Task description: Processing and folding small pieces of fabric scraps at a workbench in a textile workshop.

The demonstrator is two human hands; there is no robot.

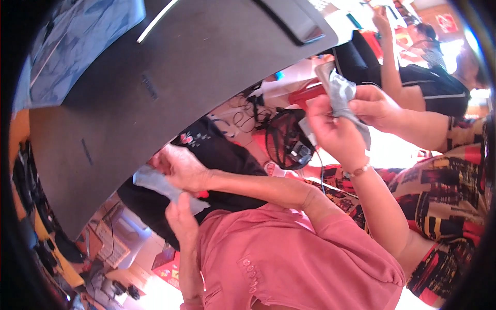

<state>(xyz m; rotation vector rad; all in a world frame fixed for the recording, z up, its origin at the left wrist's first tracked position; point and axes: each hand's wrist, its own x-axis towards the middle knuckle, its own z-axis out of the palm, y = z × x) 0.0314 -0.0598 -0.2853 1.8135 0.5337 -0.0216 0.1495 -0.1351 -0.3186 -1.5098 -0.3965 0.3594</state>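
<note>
A small light blue-grey piece of cloth (155, 182) stretches between my two hands, just off the dark table's near edge. My right hand (185, 168) reaches across with bent fingers closed on the cloth's upper part. Below it, my left hand (182, 219) pinches the lower part, thumb raised along the fabric. Black fabric with a red and white flower motif (194, 138) lies beneath my right forearm. To the right, another person's hands (356, 116) hold a similar grey cloth piece (341, 95).
The dark grey table (129, 103) bears blue-grey marbled fabric (88, 46), a white strip (157, 20) and a black flat device (294, 23). Beyond its edge are a black mesh basket (287, 139) and tangled cables (248, 111). A neighbour in patterned clothing sits close on my right.
</note>
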